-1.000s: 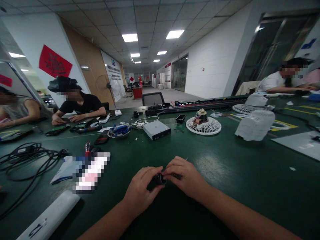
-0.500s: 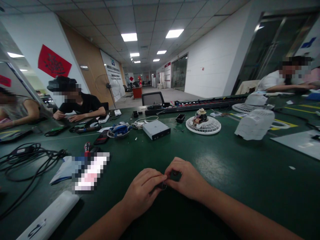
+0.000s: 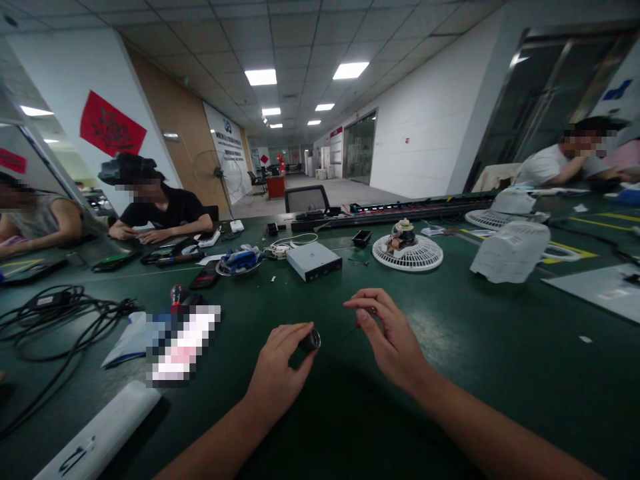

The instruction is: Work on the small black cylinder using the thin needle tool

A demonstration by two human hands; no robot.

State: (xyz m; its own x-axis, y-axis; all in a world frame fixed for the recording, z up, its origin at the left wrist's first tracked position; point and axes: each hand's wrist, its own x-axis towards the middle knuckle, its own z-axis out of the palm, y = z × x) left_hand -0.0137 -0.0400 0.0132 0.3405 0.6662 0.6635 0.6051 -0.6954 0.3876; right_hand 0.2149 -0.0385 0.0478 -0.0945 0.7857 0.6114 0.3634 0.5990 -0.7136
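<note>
The hands have come apart: half a second ago their fingertips met over a small black cylindrical part (image 3: 313, 340), and now a gap of bare green table (image 3: 333, 387) lies between them. The left hand (image 3: 280, 360) alone keeps the part, pinched between thumb and fingers just above the table, its ringed end turned toward the right hand (image 3: 393, 330) and showing clearly. So the part is, in my judgement, supported by one side only, with nothing working on that end for the moment.

The right hand has lifted up and away, fingers stretched and loosely parted from the thumb. A thin dark sliver shows by its fingertips; whether it is gripped, or what it is, I cannot tell.

Beyond the hands and between them sits a grey optical drive (image 3: 313, 259). Past the right hand lies a white fan grille (image 3: 425, 258) bearing a motor (image 3: 404, 235). Left of the left hand are a red-handled screwdriver (image 3: 176, 299) and tangled black cables (image 3: 95, 327).
</note>
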